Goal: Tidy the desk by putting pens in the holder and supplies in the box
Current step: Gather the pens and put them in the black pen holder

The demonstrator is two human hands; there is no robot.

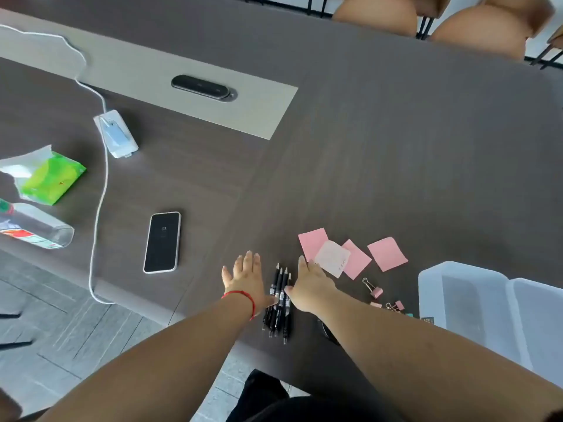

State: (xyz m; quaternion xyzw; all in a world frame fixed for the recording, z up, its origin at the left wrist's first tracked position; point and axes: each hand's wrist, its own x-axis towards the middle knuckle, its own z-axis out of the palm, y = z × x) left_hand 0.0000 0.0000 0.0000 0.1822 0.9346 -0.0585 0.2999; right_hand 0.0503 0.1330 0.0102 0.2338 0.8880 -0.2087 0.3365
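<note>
Several black pens [278, 303] lie side by side near the desk's front edge, tips pointing away from me. My left hand [246, 278] lies flat with fingers spread on their left side. My right hand [309, 284] lies flat on their right side. Both thumbs touch the bundle of pens. Pink sticky notes [387, 253] and a pale note [332, 258] are scattered just right of my right hand. Pink binder clips [376, 290] lie nearer the edge. A clear plastic box [475, 300] stands open at the right. A dark round object [327, 330] shows under my right forearm, mostly hidden.
A phone [162, 242] lies left of my hands. Farther left are a green tissue pack [50, 179], a lying plastic bottle [33, 228] and a white charger [117, 134] with its cable [100, 208]. Chairs [478, 28] stand beyond the desk's far edge.
</note>
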